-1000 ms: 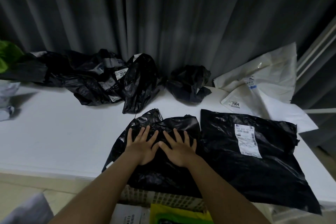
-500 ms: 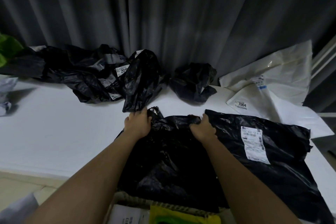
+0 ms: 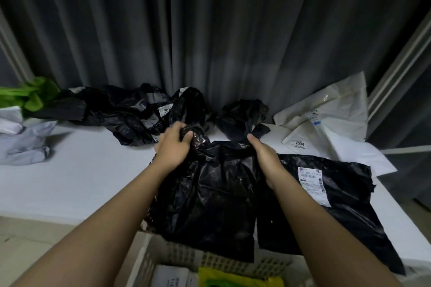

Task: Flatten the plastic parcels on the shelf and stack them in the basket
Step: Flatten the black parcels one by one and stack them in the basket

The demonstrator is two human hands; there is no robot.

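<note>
Fingers (image 3: 184,135) of left hand (image 3: 173,147) curled, gripping top-left corner of crumpled black plastic parcel (image 3: 210,193); right hand (image 3: 264,154) pinches its top-right edge. Parcel lies on white shelf (image 3: 77,179), lower end draped over pale perforated basket (image 3: 210,261). Just right: flat black labelled parcel (image 3: 345,193), touching it.

Both hands (image 3: 173,144) gripping black parcel (image 3: 210,198)

The white shelf (image 3: 77,175) is bare left of the hands, a free way to pass. Behind, crumpled black parcels (image 3: 130,116) (a long heap) block the way to the curtain (image 3: 210,42). A flat black parcel (image 3: 345,193) covers the right side
</note>
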